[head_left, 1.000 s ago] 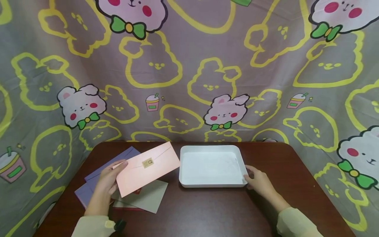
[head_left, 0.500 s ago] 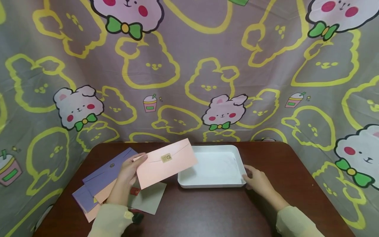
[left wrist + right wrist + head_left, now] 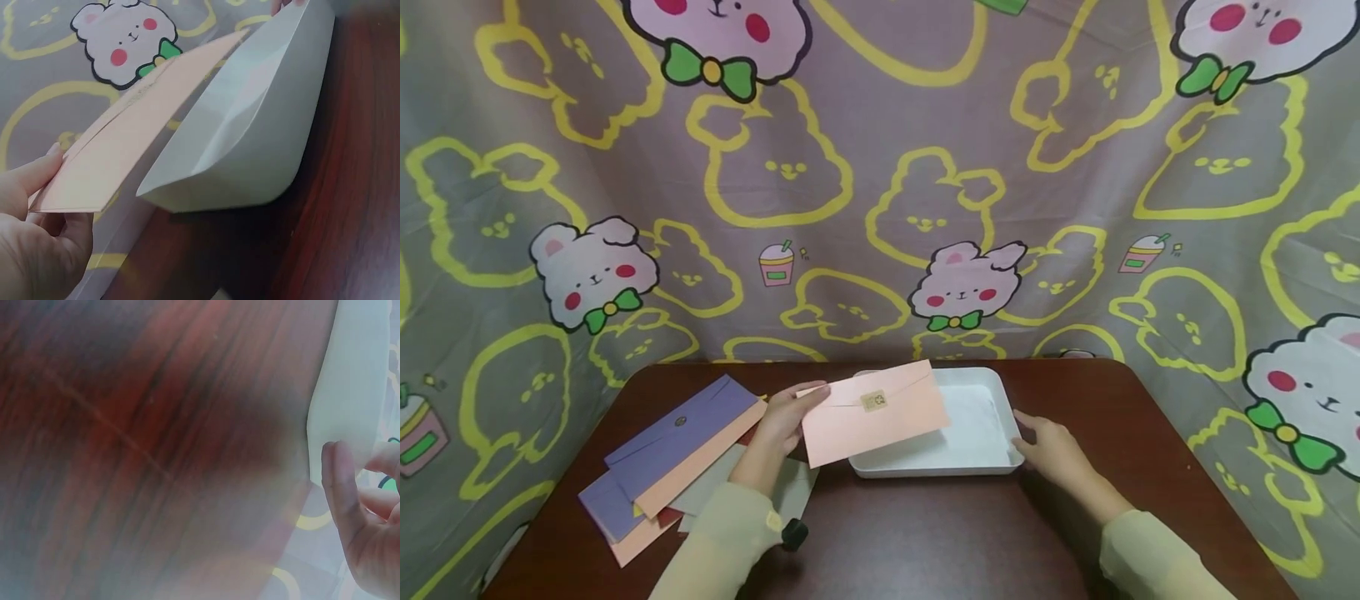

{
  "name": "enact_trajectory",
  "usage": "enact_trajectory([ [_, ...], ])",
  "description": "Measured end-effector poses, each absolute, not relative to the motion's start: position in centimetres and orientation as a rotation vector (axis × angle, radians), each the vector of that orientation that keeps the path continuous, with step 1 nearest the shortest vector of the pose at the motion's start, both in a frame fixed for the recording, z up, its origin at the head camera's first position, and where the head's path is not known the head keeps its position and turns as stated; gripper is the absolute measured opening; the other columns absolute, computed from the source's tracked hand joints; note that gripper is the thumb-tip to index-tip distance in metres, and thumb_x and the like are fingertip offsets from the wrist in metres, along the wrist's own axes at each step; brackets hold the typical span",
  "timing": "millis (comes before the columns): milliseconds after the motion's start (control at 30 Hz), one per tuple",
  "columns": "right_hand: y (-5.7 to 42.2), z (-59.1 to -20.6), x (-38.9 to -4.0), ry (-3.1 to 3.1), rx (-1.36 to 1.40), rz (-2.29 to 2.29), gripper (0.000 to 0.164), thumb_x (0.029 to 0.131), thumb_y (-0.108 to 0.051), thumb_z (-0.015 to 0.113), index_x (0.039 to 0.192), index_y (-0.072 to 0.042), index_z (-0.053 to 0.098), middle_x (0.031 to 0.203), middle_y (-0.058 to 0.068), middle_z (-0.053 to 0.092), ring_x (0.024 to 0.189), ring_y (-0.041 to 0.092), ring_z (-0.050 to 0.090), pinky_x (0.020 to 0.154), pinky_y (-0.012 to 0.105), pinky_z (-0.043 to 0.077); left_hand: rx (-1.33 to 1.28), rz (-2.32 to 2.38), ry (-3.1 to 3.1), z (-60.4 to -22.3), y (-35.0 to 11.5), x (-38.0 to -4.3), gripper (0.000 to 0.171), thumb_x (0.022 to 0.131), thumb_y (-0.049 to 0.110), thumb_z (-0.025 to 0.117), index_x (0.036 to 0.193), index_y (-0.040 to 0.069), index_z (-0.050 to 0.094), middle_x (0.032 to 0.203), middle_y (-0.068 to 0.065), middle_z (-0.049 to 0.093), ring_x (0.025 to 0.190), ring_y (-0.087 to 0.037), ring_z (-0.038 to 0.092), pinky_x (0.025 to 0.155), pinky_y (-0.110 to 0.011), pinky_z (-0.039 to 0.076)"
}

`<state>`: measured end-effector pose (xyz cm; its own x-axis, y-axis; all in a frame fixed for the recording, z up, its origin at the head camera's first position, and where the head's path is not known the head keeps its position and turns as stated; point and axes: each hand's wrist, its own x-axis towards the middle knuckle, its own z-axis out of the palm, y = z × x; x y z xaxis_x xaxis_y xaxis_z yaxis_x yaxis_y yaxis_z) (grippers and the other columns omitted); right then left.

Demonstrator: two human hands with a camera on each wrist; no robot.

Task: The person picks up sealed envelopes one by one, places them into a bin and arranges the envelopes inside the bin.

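Observation:
My left hand (image 3: 786, 417) pinches one short end of a pale pink envelope (image 3: 842, 429), thumb on the front and fingers behind. The envelope has a small tan sticker (image 3: 874, 401) on its flap. It is tilted over the left half of a white rectangular tray (image 3: 977, 417) and hides part of it. In the left wrist view the envelope (image 3: 131, 137) slants above the tray's wall (image 3: 250, 169). My right hand (image 3: 1052, 446) holds the tray's right end near the front corner; in the right wrist view its fingertips (image 3: 337, 456) lie against the white wall.
On the left of the dark brown table (image 3: 910, 542) lies an overlapping pile of envelopes: purple ones (image 3: 681, 425), pale orange ones (image 3: 700, 467) and a grey-green one (image 3: 707, 483) partly under my left forearm. A patterned curtain (image 3: 850, 208) hangs right behind the table.
My left hand has carried the pink envelope rightward from over the pile to over the tray's left half, uncovering the purple envelopes. My right hand has stayed at the tray's right end.

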<state>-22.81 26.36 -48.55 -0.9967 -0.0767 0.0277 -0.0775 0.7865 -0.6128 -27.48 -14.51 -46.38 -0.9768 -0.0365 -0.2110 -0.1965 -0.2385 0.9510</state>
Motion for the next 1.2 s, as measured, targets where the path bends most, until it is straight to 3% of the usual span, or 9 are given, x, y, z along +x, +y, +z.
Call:
enact_trajectory([
  [167, 26.5, -48.4, -23.0, -2.961, 0.142, 1.03, 0.051, 0.092, -0.002, 0.072, 0.138, 0.011, 0.056, 0.126, 0.038, 0.058, 0.053, 0.018, 0.063, 0.054, 0.032, 0.053, -0.314, 2.366, 1.854, -46.4, -12.7, -28.2, 0.026, 0.096, 0.004, 0.07, 0.12, -0.007, 0.067, 0.08, -0.003, 0.072, 0.066, -0.012, 0.069, 0.058, -0.027, 0.057],
  [300, 26.6, -48.2, -23.6, -2.97, 0.186, 0.979, 0.05, 0.091, -0.003, 0.074, 0.137, 0.01, 0.058, 0.128, 0.034, 0.061, 0.086, 0.034, 0.072, 0.07, 0.045, 0.058, -0.31, 2.319, 1.857, -46.2, -11.4, -28.8, 0.034, 0.096, 0.006, 0.071, 0.126, -0.009, 0.064, 0.081, -0.003, 0.072, 0.068, -0.012, 0.069, 0.059, -0.027, 0.057],
  [400, 26.6, -47.8, -24.5, -2.994, 0.226, 1.005, 0.052, 0.091, -0.004, 0.074, 0.138, 0.01, 0.057, 0.124, 0.031, 0.065, 0.097, 0.035, 0.07, 0.073, 0.043, 0.058, -0.328, 2.253, 1.899, -46.3, -10.4, -29.1, 0.035, 0.096, 0.008, 0.073, 0.126, -0.007, 0.065, 0.084, -0.003, 0.071, 0.071, -0.012, 0.067, 0.061, -0.027, 0.056],
  [567, 26.8, -47.1, -25.6, -3.046, 0.212, 1.144, 0.055, 0.091, 0.0, 0.071, 0.141, 0.014, 0.052, 0.118, 0.033, 0.066, 0.077, 0.023, 0.071, 0.061, 0.034, 0.059, -0.33, 2.178, 1.915, -46.5, -8.5, -29.8, 0.034, 0.094, 0.01, 0.076, 0.124, -0.005, 0.068, 0.088, -0.004, 0.071, 0.075, -0.013, 0.067, 0.064, -0.028, 0.057],
  [767, 26.8, -46.8, -25.9, -3.062, 0.199, 1.129, 0.052, 0.089, 0.004, 0.071, 0.137, 0.015, 0.054, 0.117, 0.035, 0.066, 0.073, 0.022, 0.072, 0.059, 0.033, 0.059, -0.317, 2.174, 1.888, -46.6, -6.9, -30.4, 0.029, 0.093, 0.004, 0.075, 0.119, -0.007, 0.069, 0.082, -0.005, 0.071, 0.069, -0.014, 0.069, 0.06, -0.03, 0.059],
  [967, 26.9, -46.8, -25.9, -3.068, 0.201, 1.114, 0.05, 0.09, 0.004, 0.072, 0.136, 0.014, 0.056, 0.123, 0.037, 0.062, 0.07, 0.021, 0.071, 0.058, 0.033, 0.059, -0.359, 2.079, 1.979, -46.4, -6.1, -30.6, 0.031, 0.091, 0.007, 0.078, 0.119, -0.004, 0.071, 0.089, -0.008, 0.072, 0.073, -0.016, 0.069, 0.066, -0.031, 0.059],
  [1200, 26.6, -46.9, -25.5, -3.084, 0.171, 1.076, 0.05, 0.09, 0.002, 0.073, 0.137, 0.013, 0.057, 0.124, 0.037, 0.061, 0.062, 0.019, 0.07, 0.057, 0.033, 0.058, -0.316, 2.057, 1.997, -47.1, -5.5, -30.8, 0.033, 0.088, 0.002, 0.079, 0.118, -0.007, 0.07, 0.088, -0.01, 0.073, 0.067, -0.014, 0.067, 0.061, -0.028, 0.058],
])
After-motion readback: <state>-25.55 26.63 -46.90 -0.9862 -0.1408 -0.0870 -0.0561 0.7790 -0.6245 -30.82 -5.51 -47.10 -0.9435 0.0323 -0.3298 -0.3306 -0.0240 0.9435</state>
